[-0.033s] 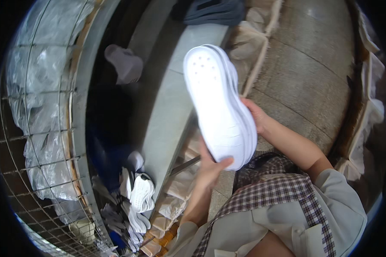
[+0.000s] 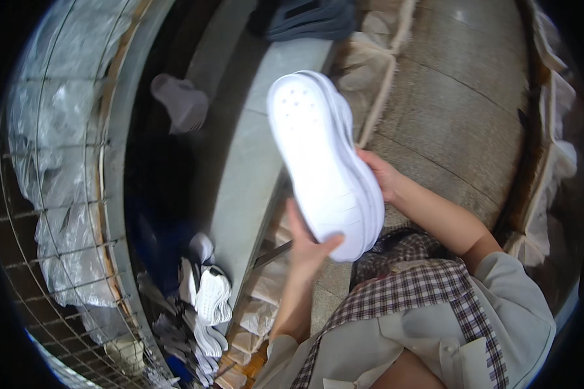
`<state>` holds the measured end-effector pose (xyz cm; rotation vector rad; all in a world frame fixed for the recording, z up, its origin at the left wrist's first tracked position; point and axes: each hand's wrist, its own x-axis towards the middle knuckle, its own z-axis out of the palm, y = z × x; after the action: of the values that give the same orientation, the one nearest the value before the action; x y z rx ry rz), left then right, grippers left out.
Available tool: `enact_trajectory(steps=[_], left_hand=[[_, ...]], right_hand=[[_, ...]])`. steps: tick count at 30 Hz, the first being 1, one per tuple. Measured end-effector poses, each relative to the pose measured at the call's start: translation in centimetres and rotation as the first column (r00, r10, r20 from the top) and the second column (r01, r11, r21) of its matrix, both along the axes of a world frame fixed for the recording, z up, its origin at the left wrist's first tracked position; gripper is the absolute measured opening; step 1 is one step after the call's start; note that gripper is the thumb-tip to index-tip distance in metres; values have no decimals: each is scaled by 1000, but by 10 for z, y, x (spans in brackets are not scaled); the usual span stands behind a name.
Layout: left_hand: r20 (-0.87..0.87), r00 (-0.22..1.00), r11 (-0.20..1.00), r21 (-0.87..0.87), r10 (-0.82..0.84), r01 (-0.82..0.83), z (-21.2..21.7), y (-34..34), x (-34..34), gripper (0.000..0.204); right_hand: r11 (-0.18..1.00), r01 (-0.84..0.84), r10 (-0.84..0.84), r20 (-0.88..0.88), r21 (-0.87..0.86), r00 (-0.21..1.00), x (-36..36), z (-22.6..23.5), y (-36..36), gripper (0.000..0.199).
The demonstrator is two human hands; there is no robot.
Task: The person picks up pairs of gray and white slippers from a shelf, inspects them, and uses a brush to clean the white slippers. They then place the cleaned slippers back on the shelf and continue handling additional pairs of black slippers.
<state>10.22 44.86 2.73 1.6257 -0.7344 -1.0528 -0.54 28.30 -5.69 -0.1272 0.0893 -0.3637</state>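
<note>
Since the earlier frame your left hand (image 2: 308, 251) has shifted slightly leftward, its fingers now sitting further out from the sole edge, while the whole scene has slid a little to the left in view. The item under inspection, a layered set of white, smooth, moulded shoe soles (image 2: 315, 168), is positioned in front of you at mid-view, above the grey flat ledge (image 2: 237, 181) and the speckled stone floor (image 2: 461, 110), tilted with its toe end up and to the left. Your right hand (image 2: 379, 175) is clamped on the right edge of the set; its remaining fingers are hidden behind. Your left thumb lies over the heel end and your left fingers are spread apart from it at the left side; I cannot tell whether they bear on the set. The uppermost sole shows a cluster of small round dimples near its toe end and fine lines toward the heel. Markings: a pale lilac moulded piece (image 2: 182, 104) at upper left carries small dark marks, too small to read; a stack of dark grey moulded pieces (image 2: 311, 23) on the ledge's far end shows a black patch; a stack of white ribbed soles (image 2: 214, 298) at lower left shows a black patch on top. You wear a brown-and-white checked apron (image 2: 405, 292).
</note>
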Motion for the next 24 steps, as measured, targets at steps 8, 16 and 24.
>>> enact_trajectory(steps=[8, 16, 24], left_hand=[[-248, 963, 976, -211, -103, 50, -14, -80, 2, 59], [-331, 932, 949, -313, -145, 37, -11, -104, -49, 54], [-411, 911, 961, -260, -27, -89, -7, -116, -72, 52]], right_hand=[[909, 110, -204, -199, -402, 958, -78, 59, 0, 81], [754, 175, -423, -264, -633, 867, -120, 95, 3, 93], [699, 55, -450, -379, -713, 809, -140, 122, 1, 78]])
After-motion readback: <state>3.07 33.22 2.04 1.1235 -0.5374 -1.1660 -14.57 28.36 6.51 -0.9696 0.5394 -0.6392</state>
